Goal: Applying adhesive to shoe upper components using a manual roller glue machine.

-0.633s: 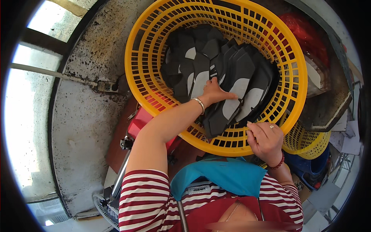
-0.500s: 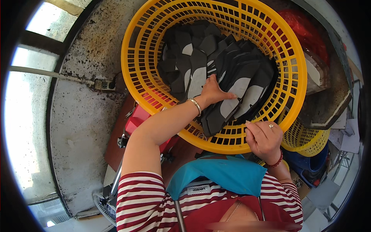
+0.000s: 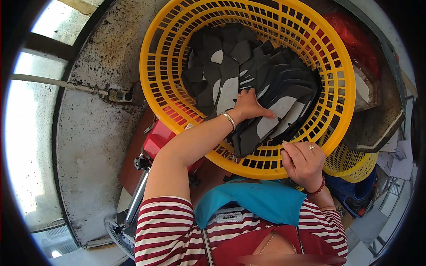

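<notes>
- The black flat pieces [image 3: 230, 66] lie in a heap inside the big yellow basket [image 3: 345, 115]. Some have a light grey patch.
- The left hand [image 3: 249, 107] is down in the basket, on top of the near side of the heap. Its thumb and fingers are spread wide apart.
- The left thumb lies by the grey patch of 1 long piece [image 3: 269, 124]. More pieces lean close together just past the hand.
- The right hand [image 3: 306, 165] is at the near rim of the basket, with its fingers curled in. It is near the heap but apart from it.
- The 2 hands are apart from each other.
- The tips of some left fingers are hard to see among the dark pieces, so I cannot tell if that hand grips any.
- I cannot tell if the right hand holds the rim, as its palm is hidden.
- Many pieces cover each other, and the bottom of the heap is hidden.
- The far rim of the basket is cut off at the top.
- A small yellow basket [image 3: 357, 167] is partly hidden behind the big basket.
</notes>
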Action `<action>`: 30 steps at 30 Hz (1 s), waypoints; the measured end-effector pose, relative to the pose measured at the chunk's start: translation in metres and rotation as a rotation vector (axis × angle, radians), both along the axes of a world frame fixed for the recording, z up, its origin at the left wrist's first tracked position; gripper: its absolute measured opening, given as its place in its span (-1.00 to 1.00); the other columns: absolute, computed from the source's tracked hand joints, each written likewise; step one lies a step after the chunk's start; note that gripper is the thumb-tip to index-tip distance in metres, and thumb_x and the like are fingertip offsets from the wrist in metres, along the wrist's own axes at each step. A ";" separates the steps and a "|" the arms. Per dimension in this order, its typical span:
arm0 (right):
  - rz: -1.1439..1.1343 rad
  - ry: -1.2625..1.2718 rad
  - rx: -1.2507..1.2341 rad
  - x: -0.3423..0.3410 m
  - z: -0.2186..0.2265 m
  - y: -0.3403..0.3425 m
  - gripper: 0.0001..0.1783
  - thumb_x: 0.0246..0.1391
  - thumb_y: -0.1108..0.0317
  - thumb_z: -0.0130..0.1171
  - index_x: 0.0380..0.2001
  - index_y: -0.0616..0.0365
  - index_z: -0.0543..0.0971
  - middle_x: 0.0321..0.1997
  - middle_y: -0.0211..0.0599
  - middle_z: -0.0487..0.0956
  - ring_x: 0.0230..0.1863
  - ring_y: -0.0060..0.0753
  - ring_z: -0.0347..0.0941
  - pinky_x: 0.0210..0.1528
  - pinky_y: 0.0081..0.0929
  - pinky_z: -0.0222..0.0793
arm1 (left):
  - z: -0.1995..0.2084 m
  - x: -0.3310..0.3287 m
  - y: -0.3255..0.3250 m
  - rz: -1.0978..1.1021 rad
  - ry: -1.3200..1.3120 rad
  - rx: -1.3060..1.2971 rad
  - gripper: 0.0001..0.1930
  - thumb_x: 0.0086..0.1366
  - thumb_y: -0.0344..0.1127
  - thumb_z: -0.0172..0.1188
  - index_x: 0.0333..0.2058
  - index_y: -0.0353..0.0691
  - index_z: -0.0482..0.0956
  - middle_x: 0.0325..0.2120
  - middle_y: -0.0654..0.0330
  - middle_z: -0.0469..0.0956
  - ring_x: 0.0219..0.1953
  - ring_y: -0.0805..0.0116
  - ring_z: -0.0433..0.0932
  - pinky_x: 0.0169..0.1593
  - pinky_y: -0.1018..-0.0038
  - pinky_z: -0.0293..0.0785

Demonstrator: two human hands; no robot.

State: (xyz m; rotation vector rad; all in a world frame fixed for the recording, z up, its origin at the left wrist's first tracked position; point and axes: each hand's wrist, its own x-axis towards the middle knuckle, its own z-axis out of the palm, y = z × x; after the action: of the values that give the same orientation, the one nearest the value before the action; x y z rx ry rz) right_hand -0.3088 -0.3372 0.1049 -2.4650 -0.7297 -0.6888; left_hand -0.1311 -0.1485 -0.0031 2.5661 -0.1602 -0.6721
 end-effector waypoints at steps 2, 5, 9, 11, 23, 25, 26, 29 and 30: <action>-0.009 0.013 -0.005 0.000 0.000 -0.001 -0.74 -0.01 0.42 0.38 -0.20 0.20 0.67 -0.41 -0.36 0.58 -0.46 -0.35 0.56 -0.42 -0.42 0.37 | 0.015 -0.002 -0.004 -0.099 0.057 -0.109 0.36 -0.37 0.27 0.65 0.26 -0.61 0.23 0.19 -0.38 0.42 0.28 -0.09 0.45 0.30 0.31 0.40; -0.013 0.009 0.006 0.000 0.000 0.000 -0.74 -0.01 0.43 0.38 -0.20 0.20 0.67 -0.40 -0.36 0.59 -0.46 -0.35 0.56 -0.42 -0.43 0.38 | 0.013 0.001 -0.003 -0.099 0.137 -0.178 0.33 -0.37 0.26 0.65 0.24 -0.56 0.22 0.17 -0.36 0.44 0.25 -0.14 0.48 0.27 0.29 0.43; -0.009 0.021 -0.006 -0.001 0.002 0.002 -0.74 -0.01 0.44 0.38 -0.20 0.20 0.67 -0.40 -0.35 0.59 -0.46 -0.33 0.55 -0.41 -0.43 0.39 | -0.011 0.009 0.005 0.006 0.153 -0.358 0.32 -0.40 0.17 0.69 0.24 -0.56 0.22 0.16 -0.31 0.47 0.25 -0.08 0.49 0.30 0.32 0.40; -0.014 0.027 -0.013 0.000 0.002 0.001 -0.74 -0.02 0.44 0.38 -0.20 0.19 0.67 -0.40 -0.35 0.59 -0.46 -0.32 0.55 -0.41 -0.42 0.40 | -0.010 0.014 0.005 0.034 0.174 -0.409 0.36 -0.38 0.12 0.70 0.28 -0.62 0.14 0.19 -0.31 0.45 0.30 -0.03 0.43 0.34 0.36 0.33; -0.008 -0.046 0.027 -0.002 -0.001 -0.004 -0.76 -0.04 0.46 0.38 -0.23 0.19 0.68 -0.40 -0.33 0.57 -0.45 -0.28 0.54 -0.41 -0.38 0.42 | 0.097 0.005 0.075 0.299 0.523 -1.235 -0.39 0.16 -0.14 0.44 0.11 -0.38 0.53 -0.11 0.02 0.69 -0.12 0.22 0.72 0.05 0.33 0.66; -0.011 -0.029 0.100 -0.004 -0.005 -0.010 -0.55 0.00 0.37 0.38 0.00 0.22 0.61 -0.12 -0.20 0.60 -0.16 -0.20 0.58 -0.15 -0.33 0.47 | 0.113 -0.006 0.082 0.329 0.494 -1.307 -0.33 0.14 -0.14 0.46 0.13 -0.43 0.47 -0.09 -0.01 0.67 -0.11 0.21 0.72 0.04 0.31 0.68; -0.003 -0.037 0.100 -0.004 -0.003 -0.010 -0.55 0.00 0.37 0.38 0.00 0.22 0.61 -0.12 -0.20 0.60 -0.16 -0.20 0.58 -0.15 -0.33 0.47 | 0.120 -0.013 0.083 0.330 0.481 -1.311 -0.33 0.14 -0.14 0.46 0.13 -0.43 0.47 -0.09 -0.01 0.67 -0.11 0.21 0.72 0.04 0.31 0.68; -0.013 0.157 0.596 0.001 0.012 -0.006 -0.20 0.14 0.17 0.31 0.39 0.20 0.30 0.36 -0.02 0.37 0.30 -0.07 0.38 0.23 -0.24 0.31 | 0.151 -0.043 0.073 0.258 0.365 -1.340 -0.28 0.10 -0.18 0.46 0.18 -0.41 0.41 -0.08 0.00 0.65 -0.11 0.19 0.72 0.05 0.32 0.67; 0.061 0.235 0.775 0.003 0.020 0.002 -0.08 0.19 0.07 0.24 0.47 0.18 0.08 0.49 0.00 0.17 0.43 -0.07 0.19 0.35 -0.20 0.15 | 0.162 -0.056 0.068 0.203 0.373 -1.349 -0.25 0.07 -0.20 0.47 0.20 -0.38 0.41 -0.06 0.02 0.64 -0.08 0.21 0.69 0.07 0.34 0.64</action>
State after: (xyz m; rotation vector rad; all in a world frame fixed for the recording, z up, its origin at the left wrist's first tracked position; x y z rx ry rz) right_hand -0.3059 -0.3352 0.1254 -1.7600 -0.3465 -0.5142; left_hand -0.1870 -0.0802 0.1587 1.1327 -0.1461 -0.6203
